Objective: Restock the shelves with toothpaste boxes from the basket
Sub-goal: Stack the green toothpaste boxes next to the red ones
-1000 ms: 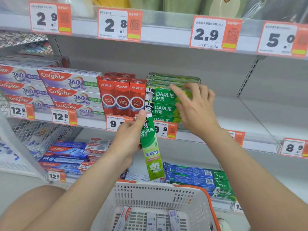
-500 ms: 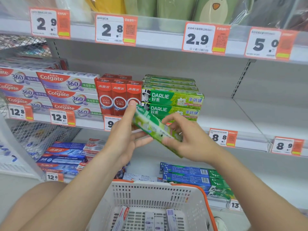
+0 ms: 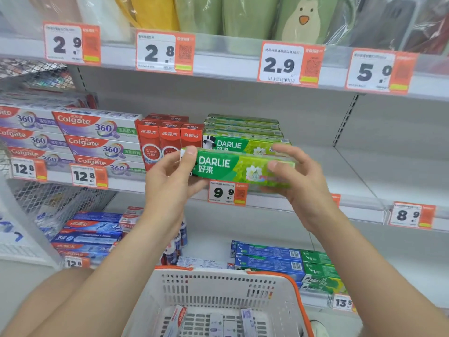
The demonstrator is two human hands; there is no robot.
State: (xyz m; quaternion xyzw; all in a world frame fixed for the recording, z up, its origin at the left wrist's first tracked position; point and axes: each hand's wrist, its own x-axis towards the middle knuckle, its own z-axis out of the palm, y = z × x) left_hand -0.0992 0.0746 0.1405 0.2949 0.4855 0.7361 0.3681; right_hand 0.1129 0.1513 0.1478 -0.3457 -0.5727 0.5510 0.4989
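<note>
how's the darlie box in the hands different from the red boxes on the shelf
Colour: the held Darlie box is green; the red boxes are red with a round white emblem.
Pose: the held Darlie box lies lengthwise; the red boxes stand upright, side by side.
Support: the held Darlie box is gripped at its ends by the left hand and right hand; the red boxes rest on the shelf.
Both are long, narrow toothpaste cartons.

"DARLIE 好来" on green box (image 3: 238,170); same on stacked boxes (image 3: 245,144). "Colgate 360°" boxes (image 3: 97,137). "高露洁 WHITE" red boxes (image 3: 170,142). Price tags: 2.9 (image 3: 71,43), 2.8 (image 3: 165,52), 5.0 (image 3: 380,71), 12.8 (image 3: 88,176), 9.9 (image 3: 227,192), 8.9 (image 3: 410,216).
</note>
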